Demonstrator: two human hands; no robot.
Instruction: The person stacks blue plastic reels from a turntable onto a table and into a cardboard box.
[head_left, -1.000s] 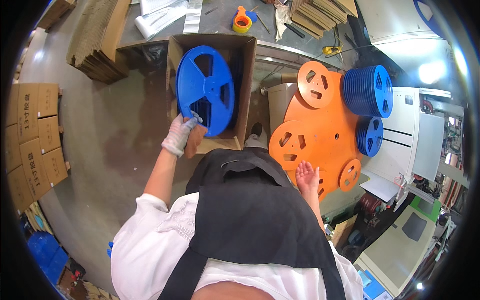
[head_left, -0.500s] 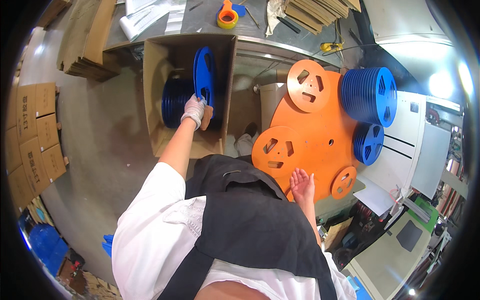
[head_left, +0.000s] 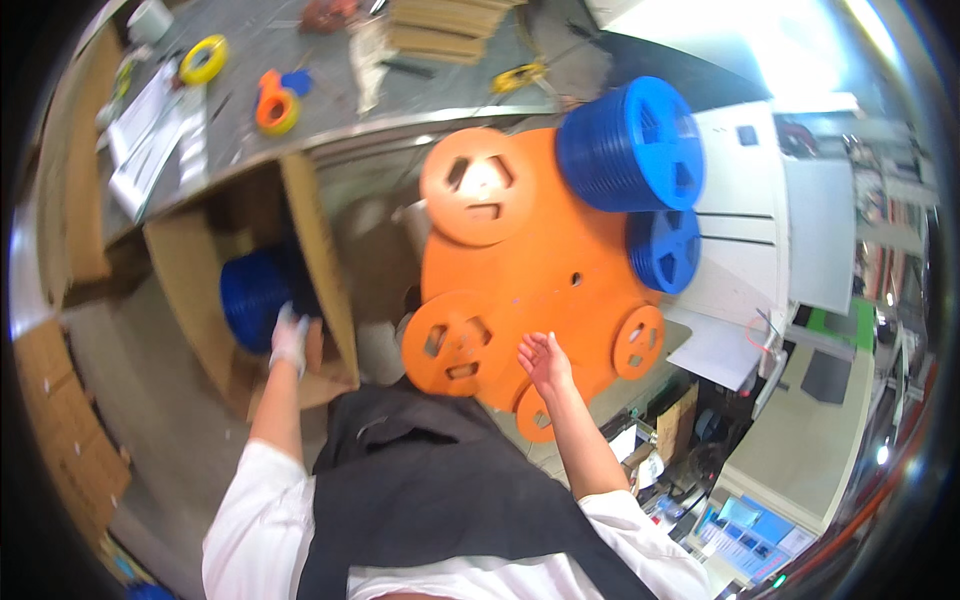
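Observation:
My left hand (head_left: 288,345), in a whitish glove with part of it bare, reaches into an open cardboard box (head_left: 334,270). It is at the near side of a stack of blue reels (head_left: 248,290) lying inside. Its fingers are blurred, so whether they grip a reel cannot be told. My right hand (head_left: 547,364) is bare and holds nothing, with its fingers stretched out above the near edge of a large orange plate (head_left: 540,270). Round slotted orange discs (head_left: 478,205) sit around this plate. At its right side stand a big stack of blue reels (head_left: 630,145) and a smaller stack (head_left: 665,250).
Behind the box runs a grey workbench (head_left: 330,95) with an orange tape dispenser (head_left: 275,103), a yellow tape roll (head_left: 204,60), papers (head_left: 150,140) and flat cardboard (head_left: 440,25). A white cabinet (head_left: 740,230) stands to the right. Brown cartons (head_left: 75,430) are at the left.
The view has swung right, so the box appears farther left. The blue reel held upright by my left hand no longer shows apart from the stack, and that hand is lower in the box.

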